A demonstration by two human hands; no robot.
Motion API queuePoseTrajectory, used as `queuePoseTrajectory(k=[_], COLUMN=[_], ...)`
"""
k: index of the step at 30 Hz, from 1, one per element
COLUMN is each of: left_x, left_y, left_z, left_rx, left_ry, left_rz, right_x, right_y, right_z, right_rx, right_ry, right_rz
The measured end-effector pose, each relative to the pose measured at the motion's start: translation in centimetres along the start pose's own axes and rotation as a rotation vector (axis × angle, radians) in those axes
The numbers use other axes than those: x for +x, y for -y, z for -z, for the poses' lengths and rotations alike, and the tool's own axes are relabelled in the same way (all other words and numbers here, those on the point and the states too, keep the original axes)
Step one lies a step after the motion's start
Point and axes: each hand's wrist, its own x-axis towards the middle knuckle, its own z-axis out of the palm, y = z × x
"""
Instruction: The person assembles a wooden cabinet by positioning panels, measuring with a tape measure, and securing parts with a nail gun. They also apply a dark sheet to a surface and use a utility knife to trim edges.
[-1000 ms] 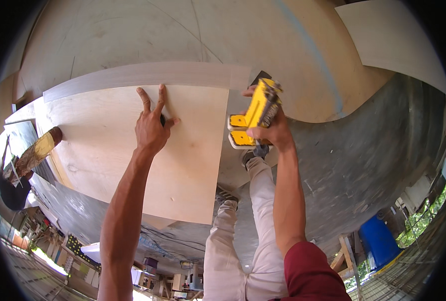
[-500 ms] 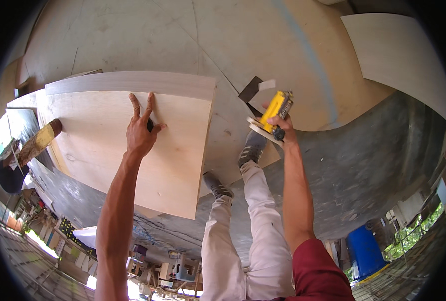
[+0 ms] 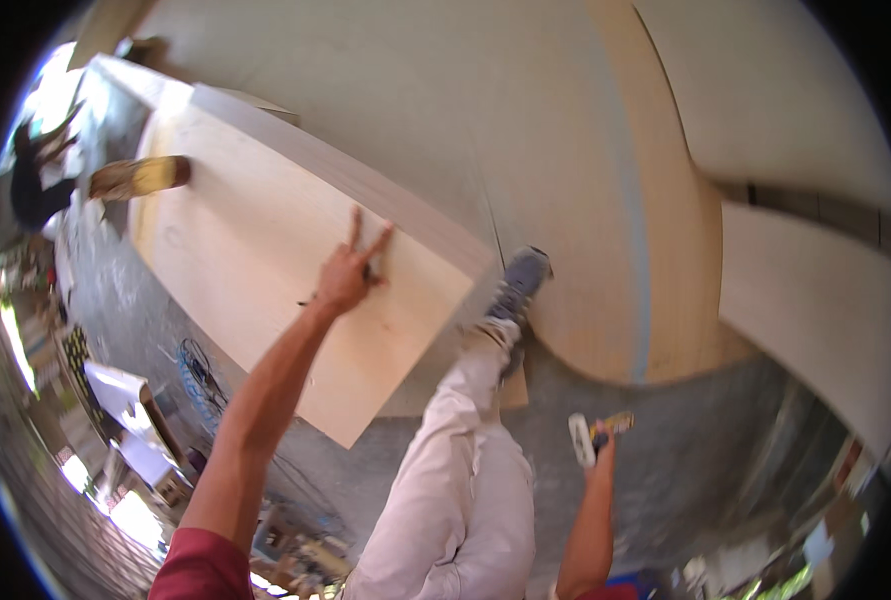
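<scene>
My left hand [image 3: 345, 277] rests on a pale plywood panel [image 3: 245, 215], index and middle fingers stretched toward its far edge. A thin dark object [image 3: 306, 300], too small to name, pokes out on both sides of its palm; the other fingers look curled round it. Low on the right, away from the panel, my right hand [image 3: 603, 455] hangs over the floor. It grips a yellow and black handheld power tool [image 3: 581, 440] with a pale flat base. Motion blurs the tool.
A bark-covered piece of wood [image 3: 145, 178] lies on the panel's far left end, with a person in dark clothing [image 3: 35, 185] beyond. Under my shoe [image 3: 518, 280] spreads a large sheet with a blue stripe [image 3: 627, 200]. More sheets [image 3: 815, 300] lie right. A coiled cable [image 3: 200, 380] sits left.
My right hand has swung the tool back and down from above my foot to the lower right. The view has turned, so the panel now slants. My left hand stays on the panel.
</scene>
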Motion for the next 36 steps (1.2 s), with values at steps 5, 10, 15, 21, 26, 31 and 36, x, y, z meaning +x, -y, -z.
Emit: queuePoseTrajectory(k=[5, 10, 15, 21, 26, 31, 36], left_x=[-0.7, -0.6, -1.4, 0.6, 6.0, 10.1, 13.2], left_y=[0.3, -0.2, 0.4, 5.0, 13.1, 19.4, 22.8], left_z=[0.5, 1.2, 0.7, 4.0, 9.2, 9.5, 10.5], left_rx=[0.013, 0.01, -0.223, -0.52, -0.802, -0.631, -0.482], left_ry=[0.021, 0.136, -0.166, -0.774, -1.195, -1.318, -1.405], left_rz=[0.056, 0.13, 0.18, 0.783, 1.203, 1.286, 1.273], right_x=[-6.5, -5.1, -5.2, -9.3, -9.5, -12.7, -11.4], right_y=[7.3, 17.0, 28.0, 33.5, 32.3, 25.8, 15.3], right_z=[-4.5, -10.2, -20.7, -40.7, -56.7, -73.4, -92.4], right_rx=[-0.063, -0.203, -0.441, -0.471, -0.639, -0.767, -0.671], right_ry=[-0.013, 0.104, 0.205, 0.406, 0.577, 0.74, 0.991], right_rz=[0.036, 0.116, 0.223, 0.238, 0.332, 0.217, 0.078])
